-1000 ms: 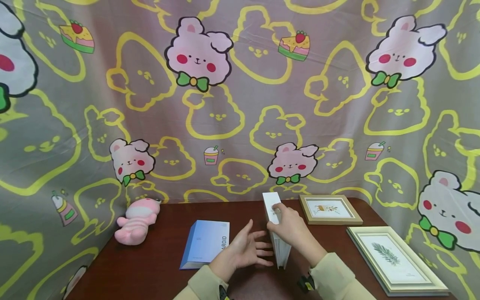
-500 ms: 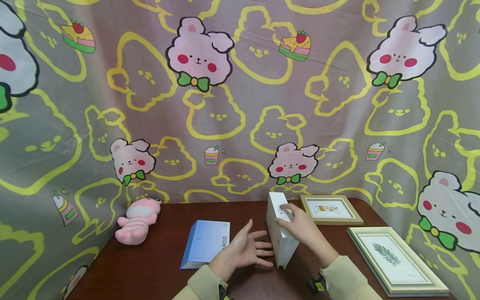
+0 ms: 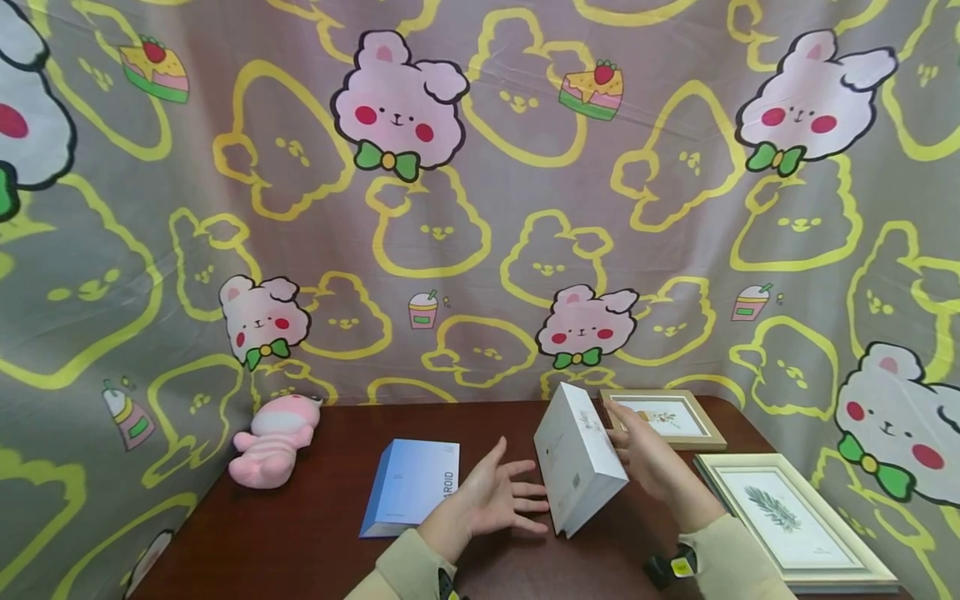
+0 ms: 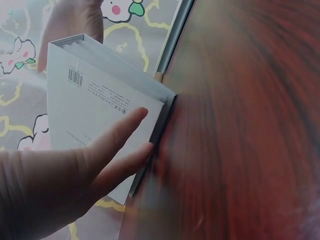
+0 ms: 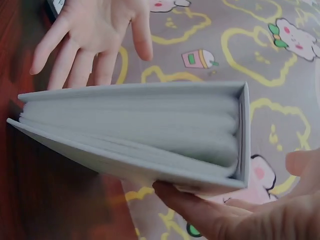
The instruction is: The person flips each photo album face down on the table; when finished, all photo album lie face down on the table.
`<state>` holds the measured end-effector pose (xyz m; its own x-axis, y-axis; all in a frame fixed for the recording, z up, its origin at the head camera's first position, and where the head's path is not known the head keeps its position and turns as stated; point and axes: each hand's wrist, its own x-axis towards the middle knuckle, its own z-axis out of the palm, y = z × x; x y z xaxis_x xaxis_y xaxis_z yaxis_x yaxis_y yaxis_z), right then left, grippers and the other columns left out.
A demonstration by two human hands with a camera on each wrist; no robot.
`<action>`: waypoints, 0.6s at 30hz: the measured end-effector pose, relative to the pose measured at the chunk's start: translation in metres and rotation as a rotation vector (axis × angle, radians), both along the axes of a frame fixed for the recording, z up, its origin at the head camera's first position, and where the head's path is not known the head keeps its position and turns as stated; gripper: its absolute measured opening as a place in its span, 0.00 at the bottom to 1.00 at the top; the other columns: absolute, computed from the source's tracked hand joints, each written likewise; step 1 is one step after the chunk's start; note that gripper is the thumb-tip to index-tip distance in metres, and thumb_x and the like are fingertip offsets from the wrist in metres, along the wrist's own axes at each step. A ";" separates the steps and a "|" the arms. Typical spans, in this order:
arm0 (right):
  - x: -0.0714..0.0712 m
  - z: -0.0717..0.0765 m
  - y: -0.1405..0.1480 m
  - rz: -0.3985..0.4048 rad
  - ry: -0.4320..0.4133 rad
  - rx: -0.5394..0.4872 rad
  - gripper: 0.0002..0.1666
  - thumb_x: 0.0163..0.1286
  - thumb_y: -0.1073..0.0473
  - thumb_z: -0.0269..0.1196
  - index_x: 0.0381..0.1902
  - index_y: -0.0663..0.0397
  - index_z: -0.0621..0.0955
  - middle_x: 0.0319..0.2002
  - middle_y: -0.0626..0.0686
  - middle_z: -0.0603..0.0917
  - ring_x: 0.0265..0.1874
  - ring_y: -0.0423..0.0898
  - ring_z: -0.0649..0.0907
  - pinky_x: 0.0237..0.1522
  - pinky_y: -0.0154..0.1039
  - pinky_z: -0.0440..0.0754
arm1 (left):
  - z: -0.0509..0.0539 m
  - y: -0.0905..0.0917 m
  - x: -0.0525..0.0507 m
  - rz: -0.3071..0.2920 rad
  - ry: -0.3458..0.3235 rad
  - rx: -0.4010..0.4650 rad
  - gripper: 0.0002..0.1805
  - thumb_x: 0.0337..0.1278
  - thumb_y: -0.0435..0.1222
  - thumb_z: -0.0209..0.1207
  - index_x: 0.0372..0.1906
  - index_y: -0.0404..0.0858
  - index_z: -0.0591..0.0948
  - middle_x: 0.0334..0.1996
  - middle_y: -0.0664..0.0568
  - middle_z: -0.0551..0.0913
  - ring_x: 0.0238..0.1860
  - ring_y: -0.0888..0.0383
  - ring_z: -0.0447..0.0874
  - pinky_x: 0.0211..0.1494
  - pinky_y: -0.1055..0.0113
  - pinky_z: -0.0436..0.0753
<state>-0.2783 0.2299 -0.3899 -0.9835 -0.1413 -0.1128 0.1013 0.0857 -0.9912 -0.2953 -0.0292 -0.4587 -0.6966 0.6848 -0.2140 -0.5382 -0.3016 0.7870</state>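
Observation:
A thick white photo album (image 3: 573, 467) with filled sleeves stands on its opening edge on the table, tilted to the right, spine up. My right hand (image 3: 652, 462) is on its right side. In the right wrist view its fingers (image 5: 195, 207) lie against the lower cover, with the thumb apart. My left hand (image 3: 495, 500), palm up toward the album with fingers spread, is at its left side. In the left wrist view the fingers (image 4: 117, 135) lie in front of the barcoded cover; whether they touch it I cannot tell.
A blue box-like book (image 3: 416, 483) lies left of my left hand. A pink plush toy (image 3: 273, 442) is at the far left of the brown table (image 3: 315, 550). Two picture frames lie on the right: a wooden one (image 3: 701, 425) and a cream one (image 3: 795, 512). Patterned cloth (image 3: 480, 208) surrounds the table.
The album has tipped from nearly upright over to the right, showing its left cover. My right hand has moved from gripping the spine to the album's right side. My left hand has stayed in place.

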 end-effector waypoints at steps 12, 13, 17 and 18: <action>-0.003 -0.013 0.015 0.070 -0.077 -0.243 0.52 0.79 0.26 0.33 0.81 0.52 0.30 0.74 0.82 0.46 0.62 0.67 0.75 0.53 0.55 0.81 | 0.003 -0.008 0.001 0.023 0.009 -0.013 0.55 0.72 0.70 0.32 0.80 0.27 0.41 0.71 0.16 0.54 0.72 0.22 0.54 0.65 0.26 0.61; -0.003 -0.014 0.016 0.074 -0.082 -0.260 0.52 0.79 0.27 0.33 0.81 0.52 0.29 0.74 0.82 0.45 0.61 0.67 0.75 0.53 0.56 0.81 | 0.004 -0.008 0.002 0.030 0.016 -0.020 0.55 0.72 0.70 0.33 0.80 0.27 0.41 0.70 0.16 0.55 0.72 0.22 0.54 0.65 0.26 0.61; -0.003 -0.022 0.018 0.067 -0.110 -0.318 0.52 0.80 0.28 0.34 0.80 0.53 0.27 0.74 0.82 0.42 0.63 0.70 0.73 0.55 0.59 0.79 | 0.005 -0.012 0.004 0.051 0.038 -0.044 0.56 0.72 0.70 0.33 0.80 0.26 0.42 0.69 0.15 0.57 0.70 0.20 0.56 0.64 0.26 0.63; -0.003 -0.024 0.018 0.059 -0.118 -0.331 0.53 0.80 0.28 0.35 0.80 0.54 0.27 0.74 0.82 0.42 0.64 0.71 0.72 0.55 0.60 0.79 | 0.005 -0.014 0.004 0.054 0.039 -0.049 0.56 0.72 0.70 0.34 0.80 0.26 0.43 0.68 0.14 0.57 0.70 0.20 0.56 0.63 0.26 0.63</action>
